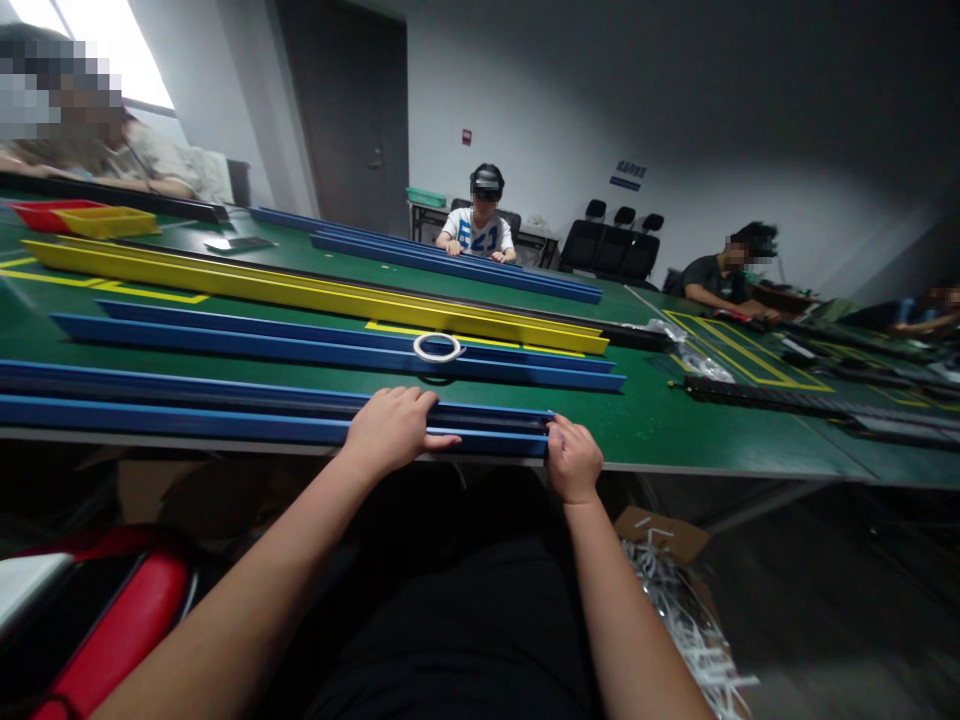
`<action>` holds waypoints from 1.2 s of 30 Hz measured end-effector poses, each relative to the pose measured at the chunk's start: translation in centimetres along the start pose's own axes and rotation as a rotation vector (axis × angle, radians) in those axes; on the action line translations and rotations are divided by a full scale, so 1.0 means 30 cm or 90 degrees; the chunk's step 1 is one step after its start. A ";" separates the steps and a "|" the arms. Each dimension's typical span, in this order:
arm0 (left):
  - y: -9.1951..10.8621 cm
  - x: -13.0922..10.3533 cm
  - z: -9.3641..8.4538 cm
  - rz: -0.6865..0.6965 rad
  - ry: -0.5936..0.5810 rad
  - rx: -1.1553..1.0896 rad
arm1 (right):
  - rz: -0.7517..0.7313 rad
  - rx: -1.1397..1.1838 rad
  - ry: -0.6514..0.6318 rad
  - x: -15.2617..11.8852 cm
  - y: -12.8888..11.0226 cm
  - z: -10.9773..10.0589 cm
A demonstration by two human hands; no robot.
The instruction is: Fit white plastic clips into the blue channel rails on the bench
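Observation:
A long blue channel point(247, 427) lies along the near edge of the table, with a dark strip point(491, 426) inside it. My left hand point(394, 428) is laid over the channel, fingers curled across it and thumb stretched along its near wall. At the channel's right end, my right hand point(574, 458) is closed with bent fingers gripping that end; its fingertips are partly hidden. Just beyond, a white ring like a roll of tape point(437, 348) rests on another blue channel point(315, 345).
A yellow channel point(322, 295) and more blue channels point(457, 262) lie farther back on the green table point(652, 430). Red point(56, 214) and yellow trays point(109, 221) stand at left. A carton of white strips point(679, 600) is below right. Several people sit around the table.

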State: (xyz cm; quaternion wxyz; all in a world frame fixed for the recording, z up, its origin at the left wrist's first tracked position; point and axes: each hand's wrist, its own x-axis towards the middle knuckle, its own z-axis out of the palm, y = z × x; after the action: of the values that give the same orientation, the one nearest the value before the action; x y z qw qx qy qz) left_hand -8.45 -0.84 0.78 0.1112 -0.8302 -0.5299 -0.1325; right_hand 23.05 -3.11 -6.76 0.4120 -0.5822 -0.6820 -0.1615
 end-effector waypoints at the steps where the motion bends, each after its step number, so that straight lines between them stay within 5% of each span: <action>1: 0.001 0.000 -0.002 -0.003 -0.002 -0.003 | 0.002 0.000 -0.004 0.001 -0.001 -0.001; 36: 0.006 -0.004 -0.010 -0.004 0.004 -0.005 | -0.002 -0.019 -0.016 0.000 0.005 0.004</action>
State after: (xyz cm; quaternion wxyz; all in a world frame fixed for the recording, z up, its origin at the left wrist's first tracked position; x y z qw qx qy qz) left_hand -8.36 -1.12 1.02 0.1090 -0.8286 -0.5316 -0.1375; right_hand 23.15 -2.98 -6.86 0.3943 -0.5890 -0.6858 -0.1651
